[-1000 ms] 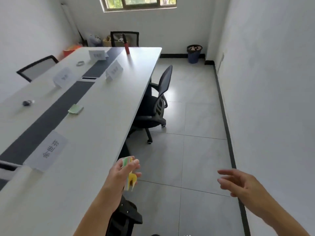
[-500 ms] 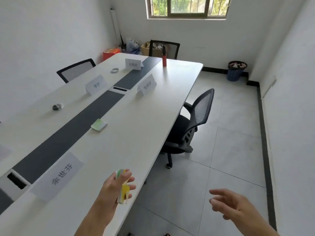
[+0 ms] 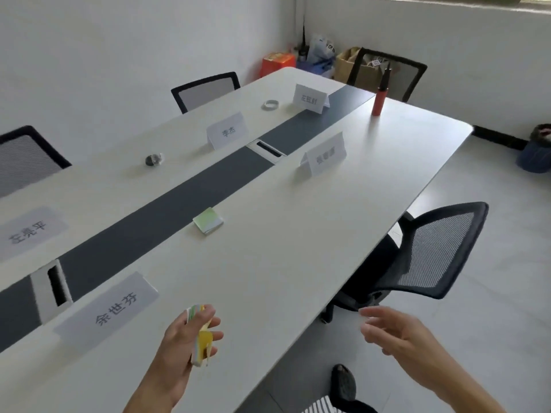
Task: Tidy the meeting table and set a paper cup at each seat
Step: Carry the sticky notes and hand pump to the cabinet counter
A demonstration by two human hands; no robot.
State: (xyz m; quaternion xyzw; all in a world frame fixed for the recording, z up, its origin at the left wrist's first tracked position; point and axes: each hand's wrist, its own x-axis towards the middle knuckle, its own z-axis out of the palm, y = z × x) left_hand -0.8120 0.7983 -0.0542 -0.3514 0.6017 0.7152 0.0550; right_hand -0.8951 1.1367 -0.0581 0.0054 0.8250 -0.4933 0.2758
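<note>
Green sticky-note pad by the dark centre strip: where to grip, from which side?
Pinch the flat green sticky-note pad across two opposite side edges, coming from above. It lies flat on the white table, so only its thin edges offer purchase. The empty right hand seems better placed.

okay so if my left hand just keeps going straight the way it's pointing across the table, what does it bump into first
Probably the green sticky-note pad, lying beside the dark centre strip. Your left hand, gripping a stack of coloured notes, points up the table roughly toward it; only bare tabletop shows between. Depth is uncertain, so it could pass alongside.

Smooth, faintly glossy white tabletop (image 3: 298,234) with a matt dark centre strip (image 3: 167,201); paper name cards (image 3: 107,311); black mesh chair back (image 3: 432,251).
</note>
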